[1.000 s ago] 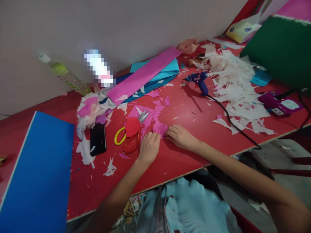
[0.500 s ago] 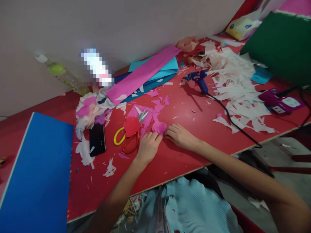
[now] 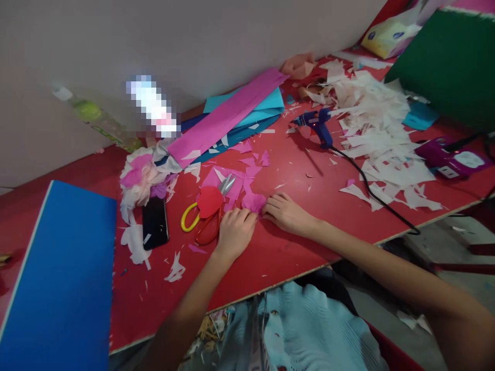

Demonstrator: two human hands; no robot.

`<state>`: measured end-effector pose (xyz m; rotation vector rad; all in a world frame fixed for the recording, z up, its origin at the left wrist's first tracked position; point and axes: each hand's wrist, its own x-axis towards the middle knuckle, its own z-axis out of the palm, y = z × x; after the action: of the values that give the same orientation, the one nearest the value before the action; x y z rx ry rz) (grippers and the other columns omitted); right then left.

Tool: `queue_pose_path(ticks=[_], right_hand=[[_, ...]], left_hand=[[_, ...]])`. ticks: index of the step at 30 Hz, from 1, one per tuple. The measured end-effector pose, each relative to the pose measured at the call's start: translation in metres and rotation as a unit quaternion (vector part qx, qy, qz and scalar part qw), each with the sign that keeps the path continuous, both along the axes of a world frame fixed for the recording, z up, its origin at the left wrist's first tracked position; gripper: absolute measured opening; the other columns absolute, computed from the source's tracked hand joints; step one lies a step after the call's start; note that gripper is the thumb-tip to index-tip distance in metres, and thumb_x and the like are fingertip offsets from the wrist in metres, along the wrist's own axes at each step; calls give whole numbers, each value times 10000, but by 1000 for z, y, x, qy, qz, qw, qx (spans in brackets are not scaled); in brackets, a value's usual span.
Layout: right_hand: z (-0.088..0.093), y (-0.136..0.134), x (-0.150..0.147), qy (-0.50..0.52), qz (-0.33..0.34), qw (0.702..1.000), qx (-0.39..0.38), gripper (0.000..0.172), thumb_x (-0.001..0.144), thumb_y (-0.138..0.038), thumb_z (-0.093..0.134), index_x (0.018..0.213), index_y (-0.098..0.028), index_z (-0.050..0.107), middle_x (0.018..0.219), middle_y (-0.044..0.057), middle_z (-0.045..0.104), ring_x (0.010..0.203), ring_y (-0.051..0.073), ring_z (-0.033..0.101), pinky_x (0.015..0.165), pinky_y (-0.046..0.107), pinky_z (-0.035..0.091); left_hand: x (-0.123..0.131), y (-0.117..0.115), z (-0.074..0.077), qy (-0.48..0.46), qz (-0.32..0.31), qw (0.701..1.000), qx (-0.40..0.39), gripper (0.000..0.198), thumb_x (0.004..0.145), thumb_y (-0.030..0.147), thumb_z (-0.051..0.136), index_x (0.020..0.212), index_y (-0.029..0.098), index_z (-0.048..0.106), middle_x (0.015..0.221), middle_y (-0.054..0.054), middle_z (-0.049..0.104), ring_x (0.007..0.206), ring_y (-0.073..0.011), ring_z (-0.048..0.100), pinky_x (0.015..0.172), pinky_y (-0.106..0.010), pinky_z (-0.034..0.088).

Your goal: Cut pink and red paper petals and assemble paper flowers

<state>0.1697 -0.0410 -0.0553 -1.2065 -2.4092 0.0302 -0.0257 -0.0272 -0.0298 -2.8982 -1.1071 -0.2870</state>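
Between my two hands is a small piece of pink crepe paper (image 3: pixel 253 201), rounded like a petal. My left hand (image 3: pixel 237 230) pinches its near left edge, fingers curled. From the other side my right hand (image 3: pixel 285 212) grips its right edge, fingertips close to the left ones. Scissors (image 3: pixel 209 226) with yellow and red handles lie just left of my left hand, and a red paper disc (image 3: pixel 210 202) covers part of them. Pink paper scraps (image 3: pixel 244 178) are strewn beyond the hands.
A blue glue gun (image 3: pixel 315 125) rests farther back, its cable running to a purple power strip (image 3: pixel 450 158). White paper scraps (image 3: pixel 381 123) heap at right. Folded crepe paper (image 3: pixel 232 116), a paper flower (image 3: pixel 137 178), a phone (image 3: pixel 155 222) and a blue board (image 3: pixel 64 278) lie leftward.
Both hands stay at the pink paper with almost the same grip, the left fingers shifting very slightly. The view has tilted a little; nothing else has visibly moved.
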Motion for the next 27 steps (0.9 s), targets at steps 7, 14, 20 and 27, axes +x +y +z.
queue_pose_path(ticks=[7, 14, 20, 27], right_hand=[[-1, 0, -1, 4, -10, 1000, 7, 232, 930, -243, 405, 834, -143, 591, 761, 66, 582, 741, 187, 459, 778, 315, 329], [6, 1, 13, -18, 28, 999, 3, 257, 941, -227, 376, 831, -136, 590, 752, 70, 580, 726, 183, 461, 738, 311, 336], [6, 0, 13, -44, 27, 998, 28, 285, 943, -212, 357, 798, -132, 590, 712, 73, 553, 698, 191, 425, 701, 315, 330], [4, 0, 15, -27, 18, 999, 16, 252, 938, -245, 391, 824, -129, 583, 751, 78, 558, 718, 189, 434, 705, 304, 345]], left_hand=[[1, 0, -3, -24, 12, 1000, 0, 163, 902, 221, 445, 907, 199, 607, 832, -23, 642, 778, -177, 516, 708, -327, 357], [3, 0, 1, -9, 19, 1000, -10, 170, 904, 210, 434, 887, 201, 603, 835, -29, 641, 782, -185, 524, 695, -328, 348], [4, -1, 1, 2, 22, 1000, -14, 166, 897, 194, 439, 879, 196, 604, 829, -39, 639, 781, -189, 531, 695, -335, 355], [3, -1, -1, 5, 23, 1000, -6, 138, 885, 187, 459, 888, 198, 596, 833, -34, 631, 786, -191, 531, 695, -328, 359]])
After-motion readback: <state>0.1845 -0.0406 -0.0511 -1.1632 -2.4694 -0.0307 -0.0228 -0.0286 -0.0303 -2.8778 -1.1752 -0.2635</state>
